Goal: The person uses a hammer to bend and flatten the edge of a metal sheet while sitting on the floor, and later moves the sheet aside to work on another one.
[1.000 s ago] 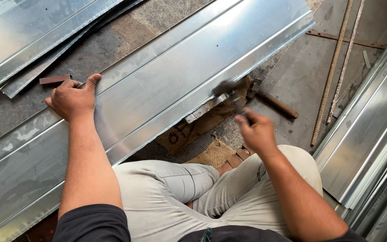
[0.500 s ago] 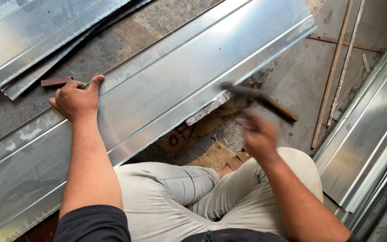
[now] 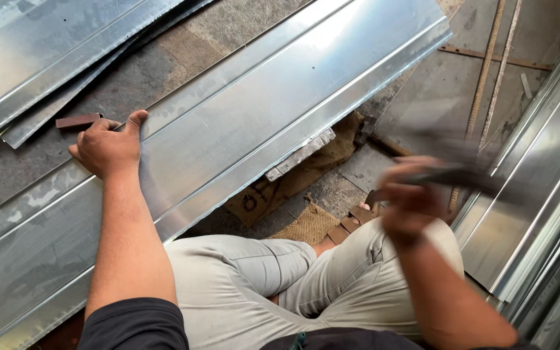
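A long folded sheet of galvanised metal (image 3: 273,110) lies diagonally across the floor in front of my knees. My left hand (image 3: 106,144) grips its far folded edge, thumb on the top face. My right hand (image 3: 409,198) is raised to the right of the sheet and blurred by motion, closed around the handle of a hammer (image 3: 452,175). The hammer head is smeared and hard to make out. A short metal bar (image 3: 301,154) sticks out from under the sheet's near edge.
More galvanised sheets (image 3: 46,58) are stacked at the upper left, and folded profiles (image 3: 539,194) stand at the right. Thin steel rods (image 3: 487,71) lie on the concrete floor at upper right. Burlap sacking (image 3: 286,188) lies under the sheet.
My right hand has swung the hammer up and back to the right, away from the sheet's near edge. My left hand keeps its grip on the far edge.
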